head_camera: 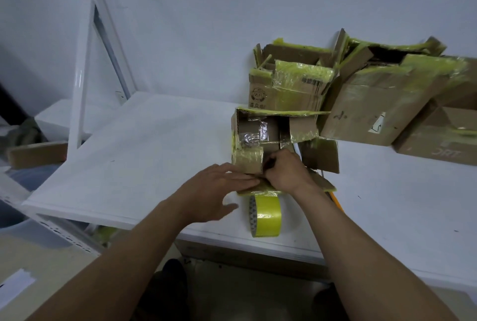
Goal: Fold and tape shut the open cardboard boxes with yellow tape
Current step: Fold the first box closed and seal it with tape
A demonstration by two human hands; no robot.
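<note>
together, both hands (219,186) (284,172) hold the open box (260,127).

The tape roll (265,215) stands before the open box (260,137), other boxes (374,104) apparently leaning behind it.

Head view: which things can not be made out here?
Right hand: head view, fingertips hidden by its knuckles at the small open brown cardboard box.
Thin orange object: head view, mostly behind the right wrist.
Far-right brown cardboard box: head view, cut by frame edge.
</note>
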